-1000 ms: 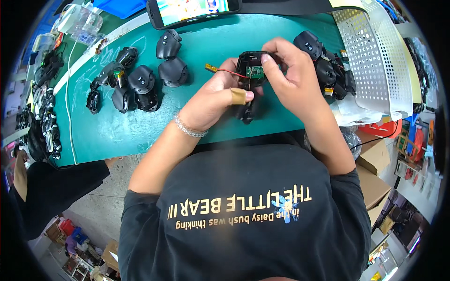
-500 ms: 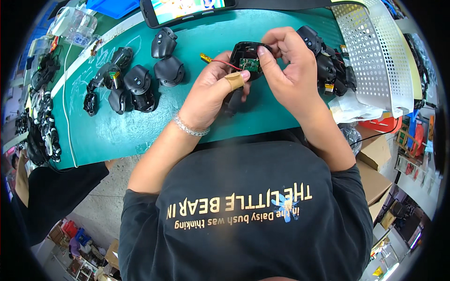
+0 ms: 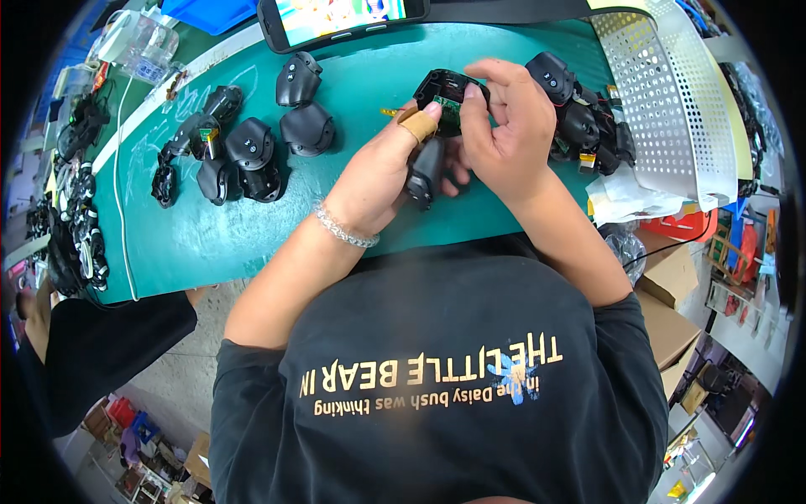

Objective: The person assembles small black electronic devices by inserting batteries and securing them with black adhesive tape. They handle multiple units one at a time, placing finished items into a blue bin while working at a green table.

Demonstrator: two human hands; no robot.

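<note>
Both hands hold an opened black plastic housing (image 3: 430,87) over the green table. A green circuit board (image 3: 447,106) shows inside it. My left hand (image 3: 388,153) grips its left side, the thumb, wrapped in a tan bandage (image 3: 417,125), pressed near the board. My right hand (image 3: 510,126) closes on the right side, thumb on the rim. A slim black part (image 3: 426,168) hangs below the housing between my hands; whether it is joined on is hidden. Beyond my left hand peeks the yellow-wrapped end of a small component (image 3: 389,112).
Several black plastic housings (image 3: 250,144) lie on the green table (image 3: 353,220) to the left, and more parts (image 3: 579,126) on the right. A white perforated basket (image 3: 651,109) stands at the right. A phone (image 3: 336,18) leans at the back. Another person's dark-clothed leg (image 3: 126,344) is at lower left.
The housing has turned in my hands, and the slim black part below shows more clearly. The yellow component and its red wire have slipped mostly behind my left hand.
</note>
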